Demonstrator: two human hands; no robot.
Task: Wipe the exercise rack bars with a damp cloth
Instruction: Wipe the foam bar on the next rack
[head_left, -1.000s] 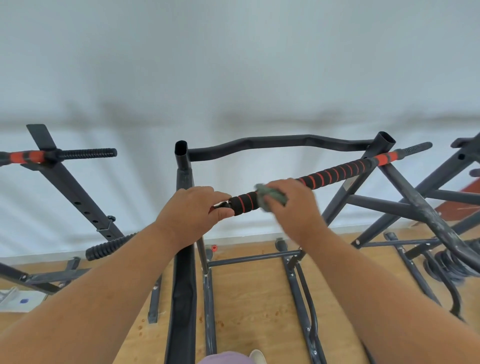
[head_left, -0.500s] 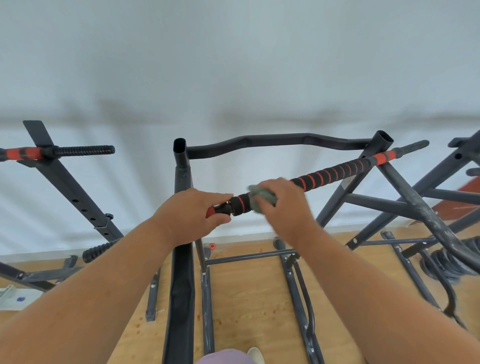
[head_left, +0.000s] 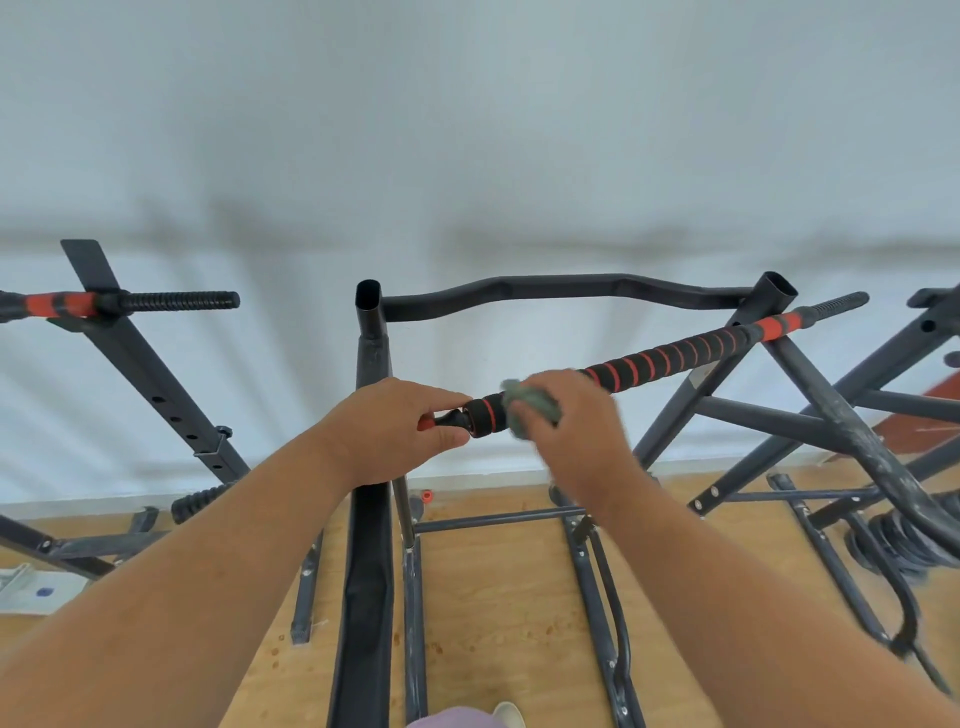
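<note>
Wiping the near end of the striped bar, most of the rack not yet reached.

In the middle of the frame the left hand (head_left: 395, 431) pinches the small black and red end cap of the padded bar (head_left: 670, 356), and the right hand (head_left: 566, 415) is closed around the bar with the grey-green cloth (head_left: 530, 402) bunched under its fingers, just beside the cap. I judge the work is at an early or middle stage: nothing shows which bars are already clean. The bar has soft-looking black foam with red spiral stripes and a ribbed black tip at the upper right. The curved top bar (head_left: 561, 288) and the hollow upright post (head_left: 370, 332) are dark painted metal tubes. The floor (head_left: 509, 597) is light wood.
</note>
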